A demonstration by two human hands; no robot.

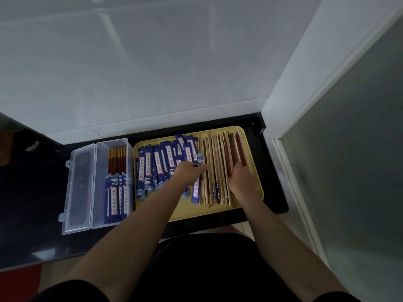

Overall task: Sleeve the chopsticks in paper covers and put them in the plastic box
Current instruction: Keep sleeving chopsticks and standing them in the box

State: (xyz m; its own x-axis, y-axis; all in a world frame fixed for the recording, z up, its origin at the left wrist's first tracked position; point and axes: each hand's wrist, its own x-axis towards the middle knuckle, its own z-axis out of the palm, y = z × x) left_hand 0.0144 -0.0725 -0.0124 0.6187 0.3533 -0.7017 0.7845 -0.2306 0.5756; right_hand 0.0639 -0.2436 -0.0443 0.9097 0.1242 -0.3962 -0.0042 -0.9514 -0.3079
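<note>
Left hand (189,171): fingers curled on a blue paper cover (199,159) at the tray's middle.
Right hand (243,178): appears to grip dark red chopsticks (238,149); grip partly hidden.
Yellow tray (260,192): blue covers toward 9 o'clock, loose chopsticks toward 3 o'clock.
Plastic box (102,184): on the black counter (32,203) at the tray's 9 o'clock, lid open, holding sleeved chopsticks (116,188).

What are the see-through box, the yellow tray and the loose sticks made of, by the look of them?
The box looks like clear hard plastic: you see through its walls, and its hinged lid has moulded clips. The yellow tray seems matte plastic, though the look leaves that open. The loose chopsticks look like wood or bamboo, some pale and bare, some dark red, perhaps lacquered.
</note>
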